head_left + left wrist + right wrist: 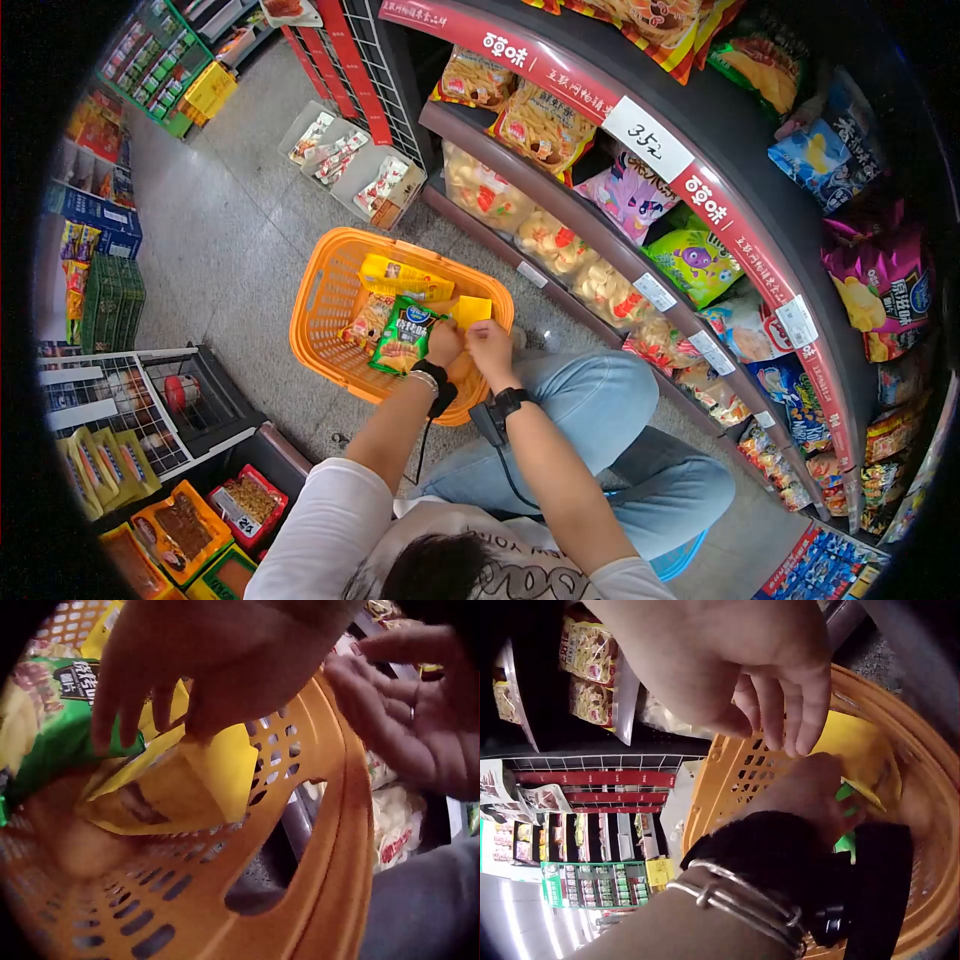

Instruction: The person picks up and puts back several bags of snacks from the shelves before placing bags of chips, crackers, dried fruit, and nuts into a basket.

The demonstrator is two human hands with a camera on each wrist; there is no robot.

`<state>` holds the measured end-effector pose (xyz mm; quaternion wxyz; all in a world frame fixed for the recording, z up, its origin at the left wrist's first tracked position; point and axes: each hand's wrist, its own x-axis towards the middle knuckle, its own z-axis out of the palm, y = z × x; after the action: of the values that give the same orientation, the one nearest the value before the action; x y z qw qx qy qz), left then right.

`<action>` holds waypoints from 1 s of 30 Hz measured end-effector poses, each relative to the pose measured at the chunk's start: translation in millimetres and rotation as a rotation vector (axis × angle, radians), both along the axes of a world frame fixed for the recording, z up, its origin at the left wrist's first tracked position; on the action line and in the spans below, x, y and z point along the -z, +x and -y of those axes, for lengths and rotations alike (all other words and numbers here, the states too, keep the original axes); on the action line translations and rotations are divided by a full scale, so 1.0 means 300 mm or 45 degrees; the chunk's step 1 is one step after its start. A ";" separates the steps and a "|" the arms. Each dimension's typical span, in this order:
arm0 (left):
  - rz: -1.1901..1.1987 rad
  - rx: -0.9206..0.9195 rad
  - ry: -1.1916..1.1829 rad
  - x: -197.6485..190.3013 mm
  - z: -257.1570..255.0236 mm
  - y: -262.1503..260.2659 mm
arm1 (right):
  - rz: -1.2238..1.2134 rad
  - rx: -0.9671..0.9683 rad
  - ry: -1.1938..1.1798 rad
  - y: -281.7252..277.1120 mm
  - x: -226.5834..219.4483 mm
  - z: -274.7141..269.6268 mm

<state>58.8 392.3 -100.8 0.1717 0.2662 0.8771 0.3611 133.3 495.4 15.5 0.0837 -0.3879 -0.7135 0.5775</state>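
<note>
My left hand (pixel 225 660), silver bangles at its wrist, reaches down into an orange basket (pixel 305 300). Its fingers point downward, loosely spread, and the thumb overlaps a yellow packet (pixel 191 791) standing tilted against the basket's inner wall. Beside the fingers lies a green bag of chips (pixel 67 720). My right hand (pixel 742 660) hovers at the rim with fingers loosely bent and nothing in them; a ring (pixel 412 713) shows on it. Another yellow pack (pixel 405 277) and a noodle-like snack bag (pixel 370 318) lie farther inside the basket.
Shelves of snack bags (pixel 560 245) curve along the right side, close to the basket. A white bin (pixel 345 165) with small packs stands on the floor beyond it. Bent knees (pixel 590 395) flank the basket's near right; a wire rack (pixel 110 400) stands at left.
</note>
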 end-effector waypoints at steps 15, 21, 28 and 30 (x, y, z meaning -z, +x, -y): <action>1.390 -0.609 1.280 -0.718 0.174 -0.094 | 0.268 -0.071 -1.421 -0.012 -0.204 -0.019; 1.385 -0.586 1.414 -0.706 0.242 -0.057 | -0.115 0.095 -1.683 -0.052 -0.278 -0.030; 1.540 -0.594 1.514 -0.713 0.276 -0.039 | -0.569 0.368 -1.575 -0.055 -0.249 -0.003; 1.543 -0.555 1.547 -0.705 0.274 -0.038 | -0.621 0.377 -1.557 -0.058 -0.281 -0.020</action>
<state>47.3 310.0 110.6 0.3631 -0.0987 0.3233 0.8683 115.9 501.4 99.7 0.0860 -0.3177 -0.1582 0.9309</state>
